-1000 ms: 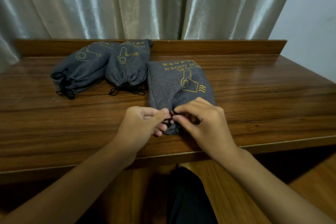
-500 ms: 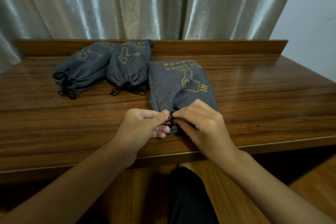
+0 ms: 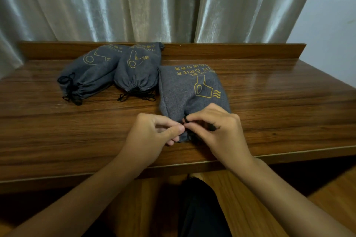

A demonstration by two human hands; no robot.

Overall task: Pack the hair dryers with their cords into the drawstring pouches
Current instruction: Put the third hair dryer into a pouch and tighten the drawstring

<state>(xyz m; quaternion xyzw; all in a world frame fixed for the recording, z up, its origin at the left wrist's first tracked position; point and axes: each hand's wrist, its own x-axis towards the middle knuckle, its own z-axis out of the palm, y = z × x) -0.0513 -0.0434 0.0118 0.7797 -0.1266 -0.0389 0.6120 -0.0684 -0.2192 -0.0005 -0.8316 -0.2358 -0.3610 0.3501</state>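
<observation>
Fingertips of the left hand (image 3: pixel 152 132) and right hand (image 3: pixel 219 131) are curled and pinched on the black drawstring (image 3: pixel 185 120) at the gathered mouth of the nearest grey pouch (image 3: pixel 189 90), laid near the wooden table's (image 3: pixel 279 102) front edge, two tied pouches (image 3: pixel 107 71) beyond.

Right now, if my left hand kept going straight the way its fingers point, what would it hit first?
Your left hand points right, so it would probably meet the right hand first; their fingertips pinch the black drawstring at the near pouch mouth.
</observation>
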